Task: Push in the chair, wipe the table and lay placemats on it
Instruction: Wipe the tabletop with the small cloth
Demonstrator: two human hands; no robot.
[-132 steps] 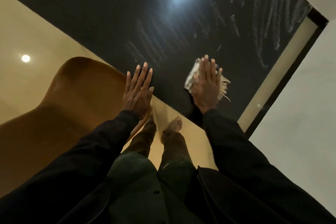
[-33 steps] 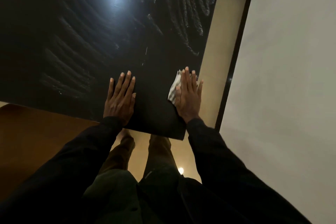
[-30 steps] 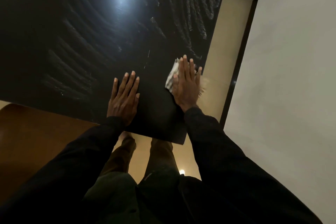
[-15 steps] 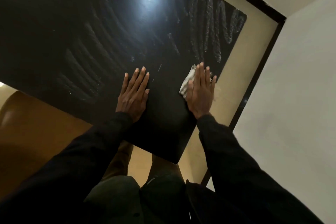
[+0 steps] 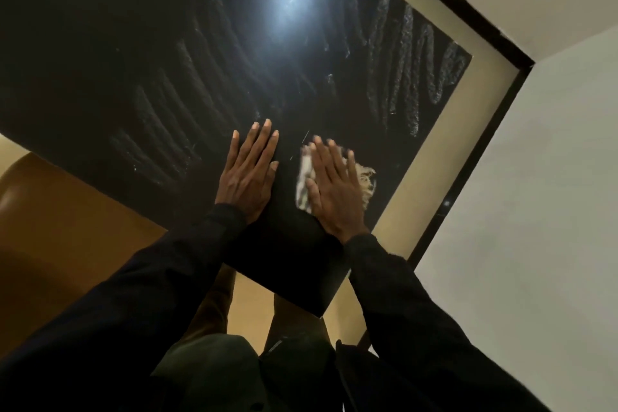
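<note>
A glossy black table (image 5: pixel 140 53) fills the upper left of the view, streaked with wet wipe marks and a bright light reflection. My left hand (image 5: pixel 249 174) lies flat on it near the front corner, fingers straight. Just to its right, my right hand (image 5: pixel 334 189) presses flat on a pale, frayed cloth (image 5: pixel 366 182) that shows on both sides of the palm. A brown chair (image 5: pixel 63 231) sits at the table's near left edge, partly under my left sleeve. No placemats are in view.
A white wall (image 5: pixel 521 211) with a black skirting strip (image 5: pixel 475 157) runs close along the table's right side, leaving a narrow band of beige floor (image 5: pixel 431 110). My legs stand at the table's front corner.
My right hand has slid the cloth leftward and back toward me, from the table's right edge to beside my left hand. The left hand stays planted. The view has tilted.
</note>
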